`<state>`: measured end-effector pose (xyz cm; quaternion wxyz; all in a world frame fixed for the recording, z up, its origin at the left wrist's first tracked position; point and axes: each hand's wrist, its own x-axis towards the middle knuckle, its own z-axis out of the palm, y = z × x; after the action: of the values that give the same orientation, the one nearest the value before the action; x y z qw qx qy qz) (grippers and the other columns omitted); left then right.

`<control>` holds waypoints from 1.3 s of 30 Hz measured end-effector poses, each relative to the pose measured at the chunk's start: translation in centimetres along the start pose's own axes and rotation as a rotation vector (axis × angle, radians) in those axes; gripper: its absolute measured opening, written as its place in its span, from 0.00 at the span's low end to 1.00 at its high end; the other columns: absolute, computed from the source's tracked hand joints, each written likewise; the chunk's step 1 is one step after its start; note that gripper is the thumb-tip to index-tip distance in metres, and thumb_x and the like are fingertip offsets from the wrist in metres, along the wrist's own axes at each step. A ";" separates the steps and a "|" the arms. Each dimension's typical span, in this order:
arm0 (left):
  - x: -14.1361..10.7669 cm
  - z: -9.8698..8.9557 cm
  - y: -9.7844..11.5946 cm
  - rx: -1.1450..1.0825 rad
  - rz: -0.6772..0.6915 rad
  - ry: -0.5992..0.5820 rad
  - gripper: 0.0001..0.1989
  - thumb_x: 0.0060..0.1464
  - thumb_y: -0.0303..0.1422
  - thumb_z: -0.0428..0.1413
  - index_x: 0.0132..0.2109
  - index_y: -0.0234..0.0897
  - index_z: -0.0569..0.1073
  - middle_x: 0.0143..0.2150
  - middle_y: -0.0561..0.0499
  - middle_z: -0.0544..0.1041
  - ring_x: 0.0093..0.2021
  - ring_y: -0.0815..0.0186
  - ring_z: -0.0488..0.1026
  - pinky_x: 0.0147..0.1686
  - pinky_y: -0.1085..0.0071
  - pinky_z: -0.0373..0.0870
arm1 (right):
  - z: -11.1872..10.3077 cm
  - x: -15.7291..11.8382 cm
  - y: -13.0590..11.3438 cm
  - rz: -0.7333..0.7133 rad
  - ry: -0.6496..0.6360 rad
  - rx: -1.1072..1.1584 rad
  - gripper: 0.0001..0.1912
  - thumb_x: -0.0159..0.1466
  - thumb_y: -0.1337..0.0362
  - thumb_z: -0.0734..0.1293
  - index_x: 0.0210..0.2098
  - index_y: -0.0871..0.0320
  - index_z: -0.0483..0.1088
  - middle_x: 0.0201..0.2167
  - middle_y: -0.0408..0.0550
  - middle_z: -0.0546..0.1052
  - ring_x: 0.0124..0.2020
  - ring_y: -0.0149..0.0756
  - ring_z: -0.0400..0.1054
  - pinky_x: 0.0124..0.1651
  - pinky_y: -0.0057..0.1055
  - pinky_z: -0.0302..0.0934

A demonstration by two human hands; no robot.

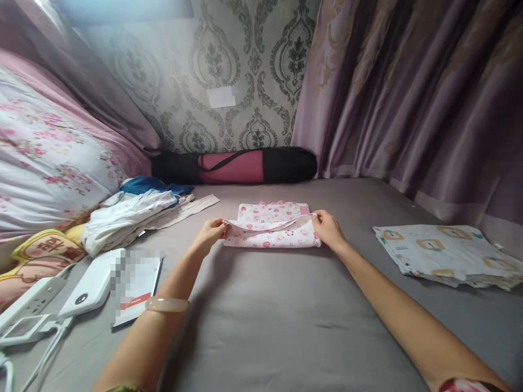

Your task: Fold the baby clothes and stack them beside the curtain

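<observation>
A white garment with a pink and red print point(269, 237) lies partly folded on the grey bed sheet, its near layer lifted at the edge. My left hand point(211, 233) pinches the left corner of that edge. At the opposite corner, my right hand point(328, 227) grips the cloth between thumb and fingers. The lifted edge sags a little between the two hands. Behind it, the far part of the garment lies flat, with a pink trim at its right end. A pale bangle point(167, 304) circles my left wrist.
Folded printed cloths point(445, 253) lie at the right. At the left are a pile of clothes point(126, 218), a white power bank point(93, 286), a power strip point(35, 305) with cables and a flat booklet-like item point(141, 288). A black and pink long bag point(232, 166) rests against the wall.
</observation>
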<state>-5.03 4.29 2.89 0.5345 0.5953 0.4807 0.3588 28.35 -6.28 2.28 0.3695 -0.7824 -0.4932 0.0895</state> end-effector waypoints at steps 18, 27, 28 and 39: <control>8.3 3.9 -2.5 0.249 0.059 0.434 0.11 0.57 0.35 0.48 0.26 0.39 0.62 0.25 0.53 0.67 0.29 0.65 0.66 0.29 0.72 0.59 | 4.2 4.8 -0.4 -0.026 0.015 -0.378 0.22 0.72 0.62 0.46 0.59 0.59 0.61 0.52 0.62 0.73 0.50 0.50 0.70 0.48 0.42 0.62; 10.3 4.2 -2.9 0.461 0.105 0.448 0.11 0.61 0.37 0.44 0.34 0.40 0.67 0.34 0.46 0.75 0.38 0.57 0.73 0.37 0.67 0.64 | 4.7 6.7 -0.3 0.004 0.005 -0.440 0.19 0.73 0.62 0.49 0.55 0.59 0.63 0.49 0.60 0.75 0.46 0.48 0.73 0.45 0.38 0.62; 10.5 4.2 -2.8 0.483 0.071 0.450 0.11 0.61 0.37 0.44 0.35 0.39 0.68 0.36 0.45 0.76 0.40 0.56 0.74 0.38 0.66 0.64 | 4.7 6.9 -0.3 0.019 -0.004 -0.448 0.18 0.73 0.61 0.50 0.55 0.59 0.64 0.48 0.60 0.76 0.47 0.48 0.73 0.45 0.38 0.62; 10.9 4.3 -2.0 0.592 -0.230 0.473 0.13 0.57 0.39 0.50 0.31 0.38 0.73 0.38 0.38 0.80 0.47 0.50 0.76 0.43 0.64 0.68 | 5.6 7.8 0.6 0.242 -0.034 -0.443 0.19 0.70 0.57 0.56 0.48 0.59 0.72 0.42 0.59 0.79 0.46 0.49 0.74 0.44 0.37 0.62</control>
<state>1.67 13.40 -0.72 0.2511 0.5668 0.7369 0.2697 29.86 2.87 -0.31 0.1673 -0.8960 -0.4097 0.0359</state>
